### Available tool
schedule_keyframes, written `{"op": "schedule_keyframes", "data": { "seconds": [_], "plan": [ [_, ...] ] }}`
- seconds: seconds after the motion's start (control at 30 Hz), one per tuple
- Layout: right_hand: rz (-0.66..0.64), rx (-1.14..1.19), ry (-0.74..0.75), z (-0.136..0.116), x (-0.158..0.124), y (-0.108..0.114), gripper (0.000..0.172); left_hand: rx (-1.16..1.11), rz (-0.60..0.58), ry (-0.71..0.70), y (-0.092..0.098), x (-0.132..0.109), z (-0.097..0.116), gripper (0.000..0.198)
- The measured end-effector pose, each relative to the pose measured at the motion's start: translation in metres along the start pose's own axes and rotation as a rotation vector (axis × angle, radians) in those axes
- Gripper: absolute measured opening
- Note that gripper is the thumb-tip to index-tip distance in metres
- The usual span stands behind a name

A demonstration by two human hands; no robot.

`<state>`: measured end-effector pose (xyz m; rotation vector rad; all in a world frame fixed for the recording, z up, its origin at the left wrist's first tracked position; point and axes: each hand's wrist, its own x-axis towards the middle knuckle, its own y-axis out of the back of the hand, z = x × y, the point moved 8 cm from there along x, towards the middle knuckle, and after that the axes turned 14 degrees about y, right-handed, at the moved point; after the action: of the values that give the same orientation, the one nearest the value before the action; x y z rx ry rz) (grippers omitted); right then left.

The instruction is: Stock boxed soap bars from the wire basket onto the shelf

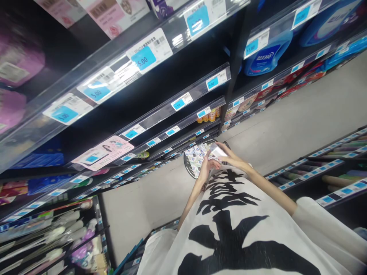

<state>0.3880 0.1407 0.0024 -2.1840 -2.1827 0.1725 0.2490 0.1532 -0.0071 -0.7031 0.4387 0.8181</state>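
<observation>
My two hands meet in front of my white shirt with black brush marks (243, 236). My right hand (229, 154) is closed around a small pale packet (218, 151). My left hand (207, 170) touches the same packet from below, fingers curled against it. Just beyond them a dark round basket (187, 168) on the floor holds several small white and blue packets (196, 156).
Dark store shelves with blue price tags (143, 58) fill the left side, holding pink packs, toothbrushes and orange cans (208, 115). Blue detergent bottles (268, 53) stand on the upper right shelf. Another shelf unit (329, 172) runs along the right. A grey floor aisle (301, 118) lies between.
</observation>
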Motion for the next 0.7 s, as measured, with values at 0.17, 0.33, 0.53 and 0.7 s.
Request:
{"op": "schedule_keyframes", "data": {
  "seconds": [0.17, 0.33, 0.53, 0.7],
  "plan": [
    [0.071, 0.636, -0.114, -0.014, -0.004, -0.012, 0.093, 0.124, -0.008, -0.111, -0.010, -0.014, 0.027, 0.105],
    [0.137, 0.791, -0.192, -0.021, -0.012, -0.011, 0.094, 0.231, -0.031, -0.104, -0.019, -0.012, 0.030, 0.096],
    [0.143, 0.785, -0.226, -0.017, -0.017, -0.009, 0.092, 0.223, -0.018, -0.094, -0.021, -0.014, 0.026, 0.097],
    [0.116, 0.767, -0.246, -0.016, -0.018, -0.012, 0.089, 0.225, 0.004, -0.092, -0.017, -0.016, 0.020, 0.093]
  ]
}}
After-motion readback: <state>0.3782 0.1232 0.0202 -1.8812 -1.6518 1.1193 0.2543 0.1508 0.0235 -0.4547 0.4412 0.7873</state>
